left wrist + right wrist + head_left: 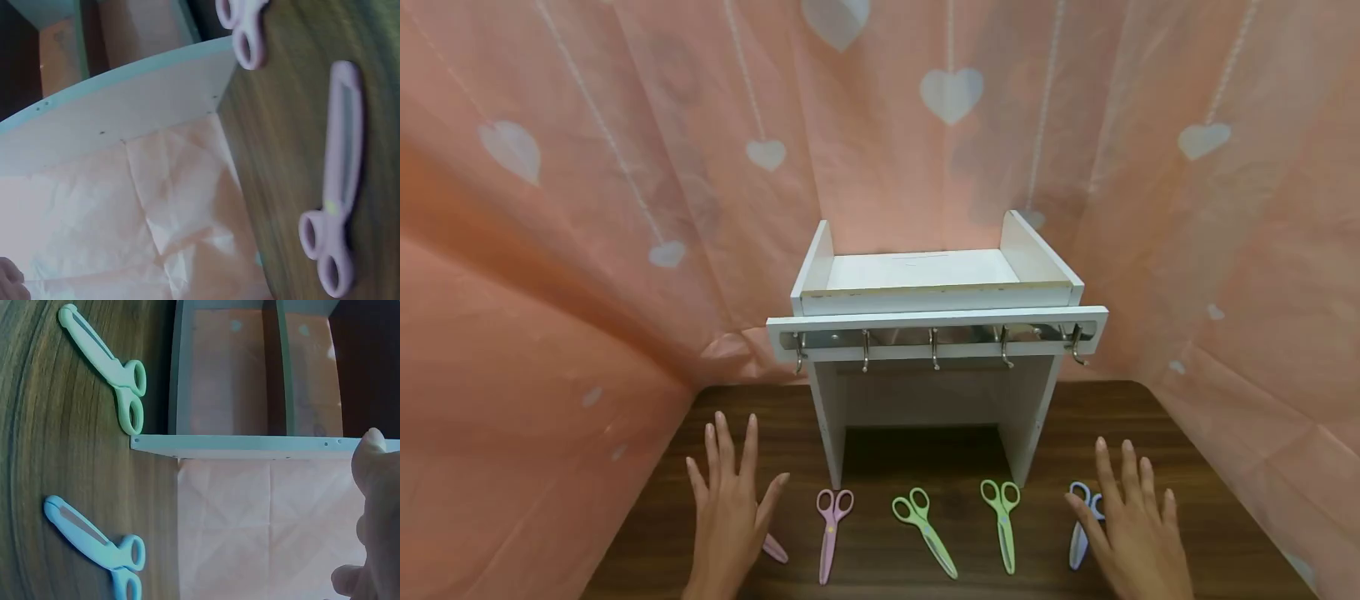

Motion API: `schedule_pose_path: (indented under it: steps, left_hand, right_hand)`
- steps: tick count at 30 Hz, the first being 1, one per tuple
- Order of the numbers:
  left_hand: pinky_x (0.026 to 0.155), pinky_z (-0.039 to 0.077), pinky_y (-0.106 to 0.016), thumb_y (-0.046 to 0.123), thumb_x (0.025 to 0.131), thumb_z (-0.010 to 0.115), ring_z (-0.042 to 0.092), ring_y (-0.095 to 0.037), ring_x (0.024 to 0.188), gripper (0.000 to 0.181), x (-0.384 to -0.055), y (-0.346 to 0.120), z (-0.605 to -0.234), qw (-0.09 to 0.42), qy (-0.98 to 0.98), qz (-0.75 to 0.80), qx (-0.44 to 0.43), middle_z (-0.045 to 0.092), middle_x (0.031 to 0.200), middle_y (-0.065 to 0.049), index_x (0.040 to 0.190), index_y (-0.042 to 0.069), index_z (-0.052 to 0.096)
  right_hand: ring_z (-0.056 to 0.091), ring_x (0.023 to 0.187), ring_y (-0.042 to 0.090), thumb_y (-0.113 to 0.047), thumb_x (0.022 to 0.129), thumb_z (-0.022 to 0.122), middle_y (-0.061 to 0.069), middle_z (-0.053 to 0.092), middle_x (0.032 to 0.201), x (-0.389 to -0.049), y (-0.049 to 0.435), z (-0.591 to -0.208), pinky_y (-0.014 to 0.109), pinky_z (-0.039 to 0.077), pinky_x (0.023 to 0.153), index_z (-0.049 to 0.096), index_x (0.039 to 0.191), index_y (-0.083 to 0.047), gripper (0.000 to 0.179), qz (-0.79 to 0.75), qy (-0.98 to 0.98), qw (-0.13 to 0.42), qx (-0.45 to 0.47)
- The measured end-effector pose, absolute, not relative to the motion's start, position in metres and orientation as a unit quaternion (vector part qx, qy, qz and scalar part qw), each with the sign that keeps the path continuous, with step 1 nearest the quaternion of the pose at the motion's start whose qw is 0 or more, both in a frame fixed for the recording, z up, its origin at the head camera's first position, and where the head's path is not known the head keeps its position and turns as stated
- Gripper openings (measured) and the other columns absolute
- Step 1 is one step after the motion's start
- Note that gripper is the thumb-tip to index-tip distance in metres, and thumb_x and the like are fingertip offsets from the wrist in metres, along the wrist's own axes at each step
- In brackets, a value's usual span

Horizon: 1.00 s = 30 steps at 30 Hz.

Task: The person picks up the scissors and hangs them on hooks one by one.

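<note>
My left hand (727, 517) is spread with straight fingers at the left of the dark wooden table, holding nothing. It partly hides a pink pair of scissors (775, 548). My right hand (1135, 525), also spread and holding nothing, overlaps a blue pair of scissors (1078, 542) in the head view. Between the hands lie another pink pair of scissors (828, 533), a green pair of scissors (934, 542) and a second green pair of scissors (1006, 533), handles toward the rack. Behind them stands a white rack (827, 408) with a row of metal hooks (935, 350) along its front board.
The rack's top has a shallow tray (925, 271) with raised sides. Its lower part is an opening between two side panels. A pink curtain with white hearts (952, 93) surrounds the table (1097, 417) at the back and both sides.
</note>
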<state>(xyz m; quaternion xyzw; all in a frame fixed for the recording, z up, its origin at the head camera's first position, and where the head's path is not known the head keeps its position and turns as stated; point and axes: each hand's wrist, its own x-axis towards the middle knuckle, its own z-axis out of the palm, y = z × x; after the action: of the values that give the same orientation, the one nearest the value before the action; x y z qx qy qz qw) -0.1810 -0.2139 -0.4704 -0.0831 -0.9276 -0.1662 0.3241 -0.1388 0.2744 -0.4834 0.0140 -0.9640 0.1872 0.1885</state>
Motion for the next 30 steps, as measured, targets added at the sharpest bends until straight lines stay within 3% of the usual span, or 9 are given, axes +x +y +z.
schedule_pose_path:
  steps: [8,14,19,24,30]
  left_hand:
    - [0.119,0.01,-0.068,0.05,0.106,0.046,0.011,-0.04,0.154,0.067,-0.195,-0.206,-0.448,0.392,-0.885,-0.22,-0.123,0.01,0.169,-0.018,0.162,0.019,0.027]
    - [0.122,0.017,-0.06,0.037,0.109,0.046,0.016,-0.038,0.154,0.058,-0.205,-0.201,-0.432,0.413,-0.854,-0.28,-0.145,0.014,0.169,-0.01,0.161,0.018,0.03]
    - [0.119,0.025,-0.06,0.028,0.109,0.047,0.016,-0.039,0.154,0.055,-0.216,-0.196,-0.42,0.431,-0.823,-0.33,-0.169,0.017,0.169,-0.01,0.16,0.015,0.032]
    - [0.122,0.023,-0.053,0.021,0.108,0.051,0.021,-0.044,0.151,0.053,-0.223,-0.193,-0.412,0.461,-0.786,-0.363,-0.196,0.024,0.166,-0.016,0.158,0.009,0.036]
    - [0.123,0.023,-0.046,0.025,0.109,0.049,0.023,-0.04,0.152,0.052,-0.23,-0.19,-0.403,0.483,-0.762,-0.37,-0.222,0.028,0.165,-0.015,0.155,0.003,0.04]
  right_hand:
    - [0.006,0.15,0.052,-0.034,0.107,0.051,0.03,0.002,0.165,-0.138,0.27,-0.49,0.075,0.011,0.113,-0.001,0.163,-0.007,0.081,0.252,-0.941,0.225,0.012]
    - [0.026,0.137,0.064,-0.035,0.105,0.056,0.034,0.004,0.163,-0.135,0.273,-0.497,0.078,0.031,0.098,-0.002,0.162,-0.005,0.087,0.253,-0.942,0.218,-0.019]
    - [0.033,0.127,0.07,-0.037,0.105,0.055,0.041,0.007,0.158,-0.136,0.277,-0.501,0.08,0.035,0.091,-0.004,0.161,0.0,0.089,0.247,-0.949,0.191,-0.043]
    - [0.033,0.124,0.072,-0.039,0.105,0.053,0.047,0.011,0.154,-0.136,0.278,-0.504,0.08,0.037,0.089,-0.006,0.159,0.004,0.09,0.244,-0.956,0.148,-0.067]
    - [0.032,0.125,0.07,-0.041,0.106,0.049,0.047,0.006,0.154,-0.138,0.281,-0.509,0.08,0.038,0.091,-0.01,0.157,0.005,0.091,0.251,-0.959,0.1,-0.088]
